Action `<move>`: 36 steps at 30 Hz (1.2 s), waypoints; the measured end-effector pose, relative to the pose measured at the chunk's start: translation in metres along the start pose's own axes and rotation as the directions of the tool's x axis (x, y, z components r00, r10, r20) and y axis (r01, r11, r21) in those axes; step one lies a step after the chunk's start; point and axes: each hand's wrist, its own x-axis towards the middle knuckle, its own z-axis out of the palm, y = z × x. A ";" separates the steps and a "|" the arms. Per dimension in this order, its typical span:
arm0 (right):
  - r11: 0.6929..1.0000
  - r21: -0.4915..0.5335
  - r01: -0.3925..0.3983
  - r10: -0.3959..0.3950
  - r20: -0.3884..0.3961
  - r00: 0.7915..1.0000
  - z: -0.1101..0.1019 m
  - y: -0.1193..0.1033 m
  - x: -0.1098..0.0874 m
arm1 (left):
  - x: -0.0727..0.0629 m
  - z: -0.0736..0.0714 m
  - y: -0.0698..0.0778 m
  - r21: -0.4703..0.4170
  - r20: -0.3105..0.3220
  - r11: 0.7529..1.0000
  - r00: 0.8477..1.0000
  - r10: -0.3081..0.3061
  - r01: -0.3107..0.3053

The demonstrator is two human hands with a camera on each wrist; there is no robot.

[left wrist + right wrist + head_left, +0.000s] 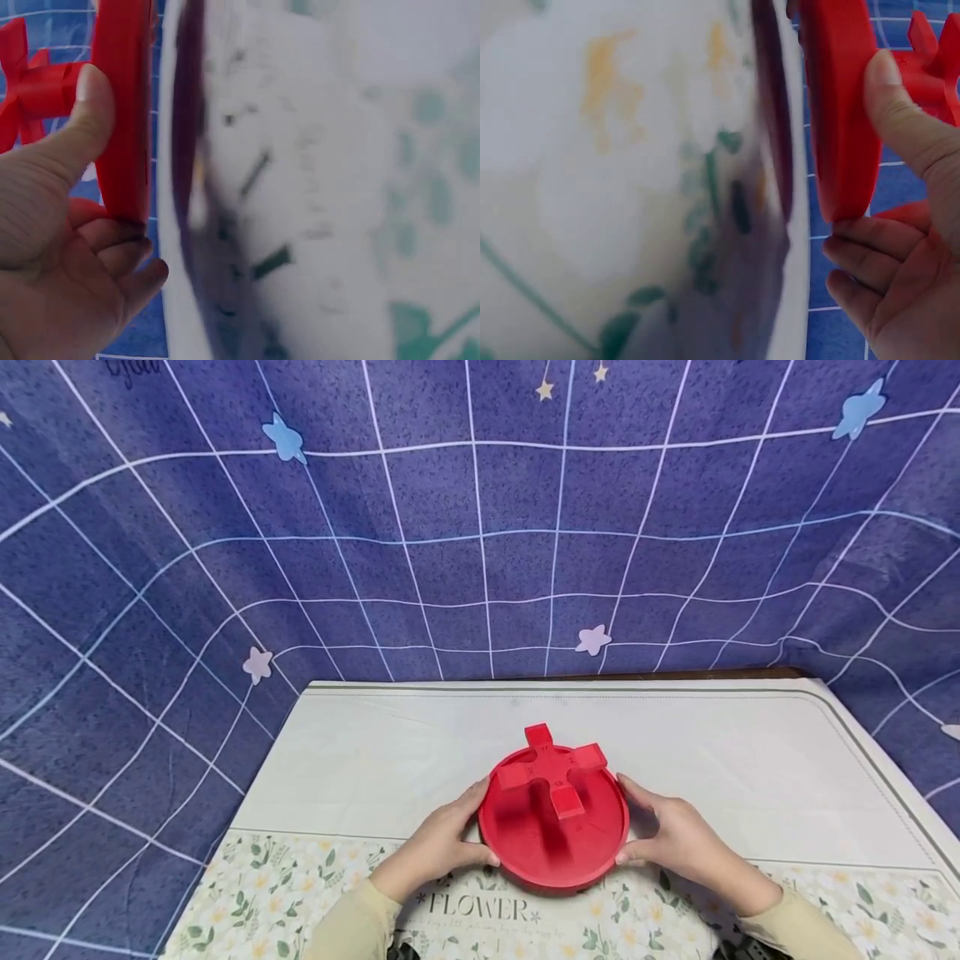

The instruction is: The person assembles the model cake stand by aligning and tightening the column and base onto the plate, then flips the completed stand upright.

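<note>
A shallow red round tray [592, 839] carries a red cross-shaped piece with four arms [551, 767] on a post at its middle. My left hand [444, 837] grips the tray's left edge, and my right hand [678, 843] grips its right edge. In the left wrist view the thumb lies over the rim of the tray [124, 157] and the fingers curl beneath. The right wrist view has the same hold on the tray [847, 150], thumb above and fingers under. A gap shows between the tray and the tablecloth in both wrist views.
Under the tray spreads a table [390, 735] with a white cloth, flowered along its near part and printed "FLOWER". A blue curtain [517, 568] with a white grid and stars hangs behind the table and at both sides.
</note>
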 end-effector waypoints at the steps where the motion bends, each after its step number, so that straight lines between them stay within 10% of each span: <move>1: 0.999 0.044 -0.008 0.008 -0.009 1.000 -0.002 -0.001 -0.001 | -0.001 -0.003 0.001 -0.039 -0.005 0.999 1.000 0.002 -0.003; 8: 0.947 0.317 -0.041 0.071 -0.083 0.994 -0.013 -0.013 -0.011 | -0.006 -0.013 0.013 -0.356 -0.067 0.931 0.996 0.062 -0.082; 21: 0.794 0.608 -0.012 0.198 -0.239 0.951 -0.017 -0.046 -0.019 | -0.020 -0.019 0.038 -0.577 -0.186 0.801 0.981 0.063 -0.160; 36: 0.898 0.439 0.022 0.153 -0.360 0.920 -0.011 -0.056 -0.023 | -0.025 -0.011 0.036 -0.560 -0.360 0.805 0.933 -0.024 -0.195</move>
